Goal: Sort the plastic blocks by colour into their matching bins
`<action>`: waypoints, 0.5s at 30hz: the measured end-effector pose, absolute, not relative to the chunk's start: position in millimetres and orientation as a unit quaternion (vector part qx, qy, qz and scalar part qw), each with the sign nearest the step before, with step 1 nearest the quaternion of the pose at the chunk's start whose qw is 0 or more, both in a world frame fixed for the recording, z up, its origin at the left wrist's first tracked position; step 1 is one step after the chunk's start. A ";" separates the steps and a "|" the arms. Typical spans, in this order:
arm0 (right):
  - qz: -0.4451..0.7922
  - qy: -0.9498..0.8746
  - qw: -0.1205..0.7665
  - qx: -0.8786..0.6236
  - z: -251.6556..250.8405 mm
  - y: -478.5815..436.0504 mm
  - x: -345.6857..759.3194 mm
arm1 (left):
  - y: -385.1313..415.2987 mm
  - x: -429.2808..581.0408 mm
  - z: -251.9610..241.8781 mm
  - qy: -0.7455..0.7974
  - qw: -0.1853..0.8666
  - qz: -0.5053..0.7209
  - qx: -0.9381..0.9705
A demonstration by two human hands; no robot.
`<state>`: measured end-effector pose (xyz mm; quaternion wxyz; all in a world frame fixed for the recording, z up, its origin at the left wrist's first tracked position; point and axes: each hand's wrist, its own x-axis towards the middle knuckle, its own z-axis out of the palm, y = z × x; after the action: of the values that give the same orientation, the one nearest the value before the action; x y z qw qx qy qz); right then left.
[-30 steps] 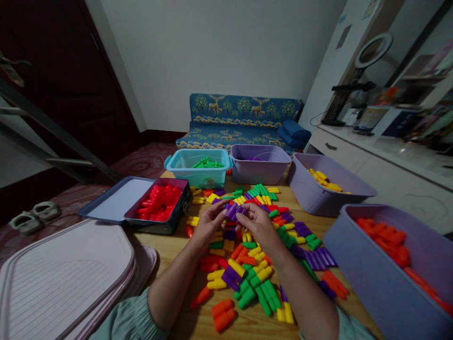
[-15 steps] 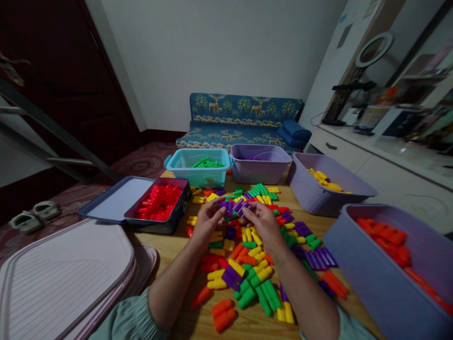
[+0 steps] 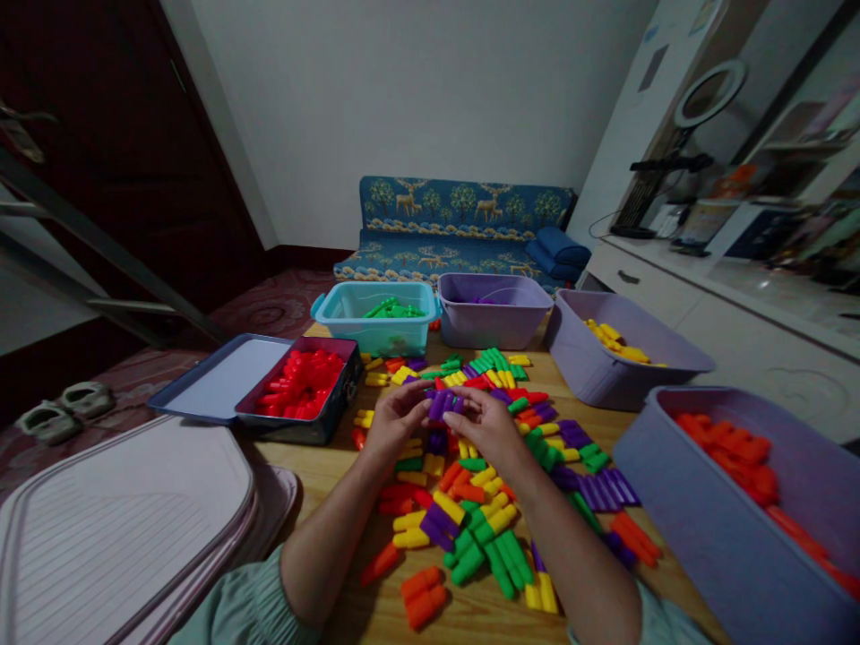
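Both hands meet over the middle of a wooden table (image 3: 336, 466). My left hand (image 3: 393, 421) and my right hand (image 3: 487, 428) pinch a small bunch of purple peg blocks (image 3: 444, 405) between their fingertips, just above the pile. Under and around them lies a spread of loose red, yellow, green, purple and orange peg blocks (image 3: 484, 502).
A tin of red blocks (image 3: 302, 385) with its lid open sits at the left. At the back stand a teal bin with green blocks (image 3: 376, 318) and a purple bin (image 3: 494, 309). On the right are a bin with yellow blocks (image 3: 622, 354) and one with orange blocks (image 3: 739, 484).
The hands spread the purple blocks apart and lifted them slightly, then brought them together again into one tight bunch a little lower.
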<state>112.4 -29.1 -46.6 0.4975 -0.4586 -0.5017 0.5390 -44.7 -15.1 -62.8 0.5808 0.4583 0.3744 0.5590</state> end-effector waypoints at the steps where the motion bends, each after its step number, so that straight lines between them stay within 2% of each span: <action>1: 0.539 -0.504 0.498 -0.455 -47.3 -29.0 112.4 | -14.7 -44.7 -62.7 0.372 0.581 0.561 0.458; 15: 0.431 -0.549 0.517 -0.496 -50.1 -26.4 116.4 | -16.6 -43.7 -64.9 0.356 0.595 0.539 0.478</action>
<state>116.4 -26.4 -50.1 0.5169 -0.4956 -0.5491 0.4308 -43.7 -16.6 -64.9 0.5948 0.4783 0.3561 0.5392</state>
